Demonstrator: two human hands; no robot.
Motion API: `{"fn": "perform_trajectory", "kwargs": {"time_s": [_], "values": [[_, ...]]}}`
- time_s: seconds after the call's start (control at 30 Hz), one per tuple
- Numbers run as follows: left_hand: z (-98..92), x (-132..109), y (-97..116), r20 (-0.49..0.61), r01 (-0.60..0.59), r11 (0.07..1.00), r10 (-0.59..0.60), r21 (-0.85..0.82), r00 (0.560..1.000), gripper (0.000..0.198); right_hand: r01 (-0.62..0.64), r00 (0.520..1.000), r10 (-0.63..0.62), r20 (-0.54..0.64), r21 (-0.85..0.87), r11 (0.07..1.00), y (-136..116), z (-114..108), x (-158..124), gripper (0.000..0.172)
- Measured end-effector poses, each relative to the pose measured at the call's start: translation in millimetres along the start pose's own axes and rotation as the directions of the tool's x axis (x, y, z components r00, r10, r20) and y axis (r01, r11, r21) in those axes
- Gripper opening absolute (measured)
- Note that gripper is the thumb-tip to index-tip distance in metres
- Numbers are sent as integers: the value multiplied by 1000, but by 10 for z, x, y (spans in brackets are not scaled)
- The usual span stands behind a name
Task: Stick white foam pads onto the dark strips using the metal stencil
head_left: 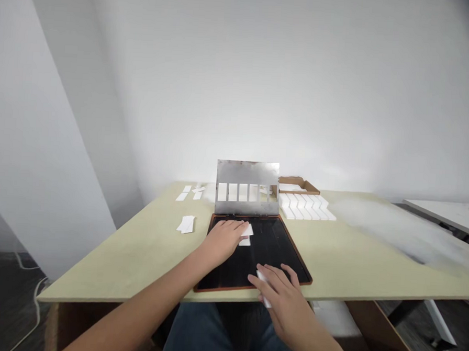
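Observation:
A black board with an orange-brown rim (pixel 252 286) lies before me, with a slotted metal plate (pixel 248 172) standing upright at its far edge. My left hand (pixel 227 238) is over the board's middle, fingers closed at a white card (pixel 248 230). Just under that card another white card (pixel 245 241) shows on the black surface, partly hidden by my fingers. Near the board's front edge, my right hand (pixel 285 298) grips a narrow white stack of cards (pixel 263 288) between thumb and fingers. How many cards it holds I cannot tell.
Loose white cards (pixel 186 224) lie left of the board, with more white cards (pixel 181 197) farther back. Behind on the right are rows of stacked white cards (pixel 307 207) and a shallow cardboard box (pixel 312 190). Below the table edge sits a larger cardboard box (pixel 379 330).

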State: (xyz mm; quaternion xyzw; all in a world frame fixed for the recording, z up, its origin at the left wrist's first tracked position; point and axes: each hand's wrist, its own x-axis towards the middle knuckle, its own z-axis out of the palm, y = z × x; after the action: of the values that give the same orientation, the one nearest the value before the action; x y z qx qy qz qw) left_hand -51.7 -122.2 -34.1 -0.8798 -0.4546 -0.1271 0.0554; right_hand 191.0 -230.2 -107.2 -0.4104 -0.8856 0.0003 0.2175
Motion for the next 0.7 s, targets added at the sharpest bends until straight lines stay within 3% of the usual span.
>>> {"fn": "perform_trajectory", "kwargs": {"time_s": [0.1, 0.2, 0.27, 0.37, 0.47, 0.53, 0.6, 0.67, 0.7], "values": [[85, 257, -130, 80, 13, 998, -8, -57, 997, 43, -17, 999, 18, -49, 18, 1000, 41, -148, 66, 51], [82, 113, -184, 106, 64, 991, -52, -115, 993, 49, -42, 996, 45, -80, 39, 998, 131, -327, 368, 45], [7, -170, -144, 80, 125, 982, -115, -141, 990, 57, -43, 996, 46, -77, 48, 998, 219, -388, 734, 44], [-154, -780, 20, 16, 209, 963, -209, -168, 978, 66, -15, 1000, 15, 5, 60, 998, 357, -334, 1335, 46], [-257, -1466, 183, -19, 220, 960, -227, -170, 974, 63, -4, 988, -8, 153, 76, 997, 406, -182, 1615, 49], [-267, -1869, 231, -107, 166, 973, -184, -158, 977, 62, 3, 976, -25, 217, 100, 995, 360, -81, 1506, 57], [-243, -2176, 245, -193, 125, 983, -150, -136, 970, 66, 27, 968, -62, 242, 146, 989, 265, 0, 1210, 76], [-200, -2365, 272, -255, 136, 984, -161, -111, 953, 69, 47, 968, -94, 233, 199, 979, 148, 52, 850, 92], [-174, -2415, 301, -278, 146, 984, -170, -104, 946, 68, 43, 972, -93, 216, 224, 974, 87, 64, 686, 90]]}}
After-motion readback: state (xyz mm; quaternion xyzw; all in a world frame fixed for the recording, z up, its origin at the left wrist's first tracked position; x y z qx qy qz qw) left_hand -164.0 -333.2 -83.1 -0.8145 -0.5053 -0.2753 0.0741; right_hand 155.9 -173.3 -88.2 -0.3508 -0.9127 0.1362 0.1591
